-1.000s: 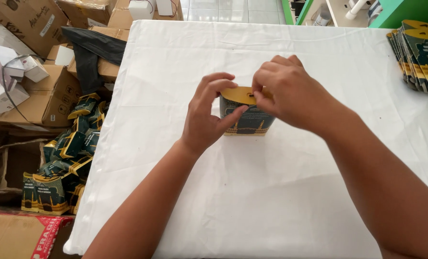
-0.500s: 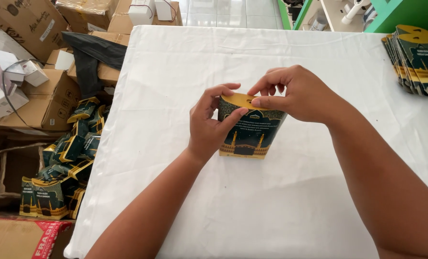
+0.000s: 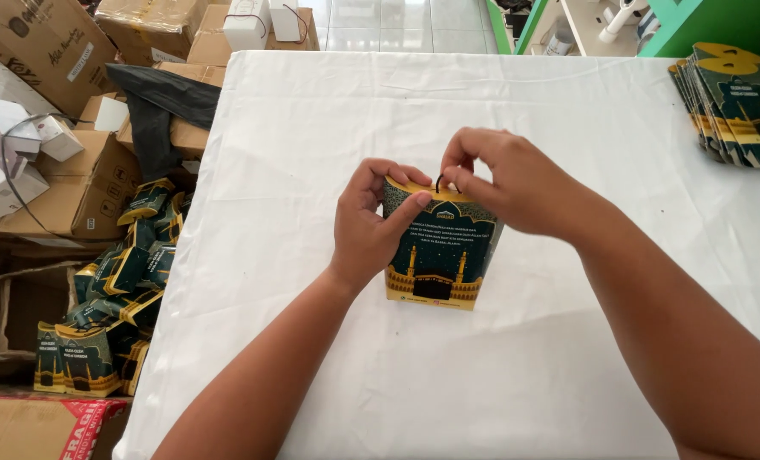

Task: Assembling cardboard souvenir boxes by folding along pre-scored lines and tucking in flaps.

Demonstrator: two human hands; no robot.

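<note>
From the head camera: one dark green and gold printed cardboard gift box stands near the middle of the white cloth-covered table, its printed face turned up towards the camera. Two hands are on it. One stack of flat, unfolded boxes of the same green and gold print lies at the table's far right edge; how many sheets it holds cannot be counted. On the floor to the left there is a heap of made-up green and gold boxes, too jumbled to count, beside several brown cardboard cartons.

The left hand is curled round the box's left upper side, thumb pressed on the front face, fingers over the top rim. The right hand is pinched shut, thumb and forefinger gripping a thin dark cord loop at the box's gold top edge.

Against half a second ago, the box is tipped further up, showing more of its front, and both hands have lifted slightly away from the table.
</note>
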